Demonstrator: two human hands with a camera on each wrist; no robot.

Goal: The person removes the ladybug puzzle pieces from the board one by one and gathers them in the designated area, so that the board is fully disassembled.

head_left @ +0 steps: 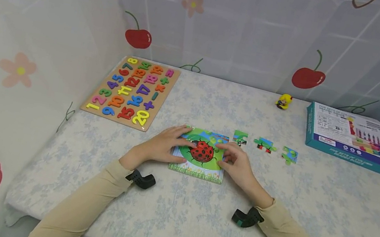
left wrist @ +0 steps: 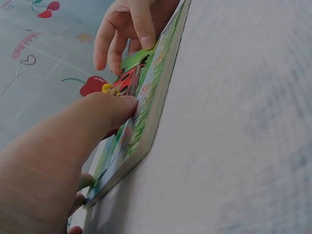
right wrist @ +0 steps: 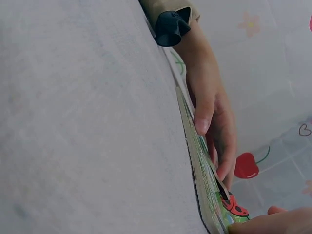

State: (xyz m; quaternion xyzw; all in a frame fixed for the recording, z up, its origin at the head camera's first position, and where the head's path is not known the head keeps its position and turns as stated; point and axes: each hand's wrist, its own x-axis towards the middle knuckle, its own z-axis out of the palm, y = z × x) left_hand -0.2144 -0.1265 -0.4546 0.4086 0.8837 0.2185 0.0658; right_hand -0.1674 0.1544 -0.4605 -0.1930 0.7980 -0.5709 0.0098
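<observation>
well, the puzzle board (head_left: 195, 173) lies flat on the cloth (head_left: 172, 217), toward the middle of the table, its grassy border facing the person; its near edge is well apart from the table's near edge, with a broad stretch of cloth between the two sleeves. on the left, a strip of cloth separates it from the number board (head_left: 116, 115), which lies slantwise near the far left corner. to the right there is less room close in: a first loose piece (head_left: 239, 136) sits just beside the puzzle's upper right corner, then a second piece (head_left: 265, 144) and a third piece (head_left: 289, 155) in a loose row, with small gaps between them. the box (head_left: 352, 138) lies beyond these at the right, and the toy figure (head_left: 284, 101) stands by the back edge. the left hand (head_left: 166, 144) rests across the puzzle's left side, thumb and fingers spread wide and fairly straight, thumb on the lower part, a fingertip touching the ladybug (head_left: 202, 151); it grips nothing. the right hand (head_left: 237, 163) is at the puzzle's right edge, thumb and forefinger bent, a short gap between their tips, pinching a green piece (left wrist: 135, 59); how firmly cannot be told.
</observation>
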